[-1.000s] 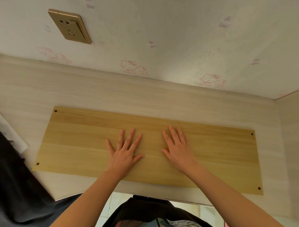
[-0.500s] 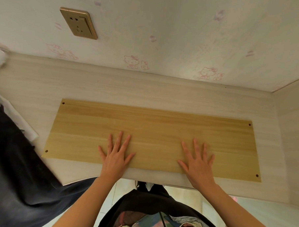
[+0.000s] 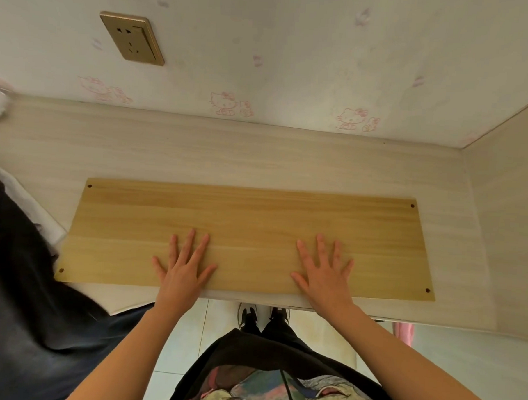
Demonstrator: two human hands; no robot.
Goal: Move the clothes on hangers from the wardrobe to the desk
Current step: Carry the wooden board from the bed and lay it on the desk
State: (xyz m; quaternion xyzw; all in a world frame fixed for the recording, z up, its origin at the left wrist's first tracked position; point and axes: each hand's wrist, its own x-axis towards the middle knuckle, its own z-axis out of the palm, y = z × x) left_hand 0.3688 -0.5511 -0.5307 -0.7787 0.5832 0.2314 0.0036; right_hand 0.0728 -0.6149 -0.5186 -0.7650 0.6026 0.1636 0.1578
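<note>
My hands spread wider apart than second ago: left hand (image 3: 183,272), right hand (image 3: 324,276) flat, fingers splayed, gripping nothing, on yellow board (image 3: 250,217) atop counter (image 3: 198,151). Dark garment (image 3: 19,295) draped over counter's left end. Wardrobe out of view; fetching not begun.

Site was a home bedroom: cartoon-cat wallpaper (image 3: 230,103) upper centre, gold wall socket (image 3: 132,38) upper left, pale wood worktop (image 3: 228,156).
</note>
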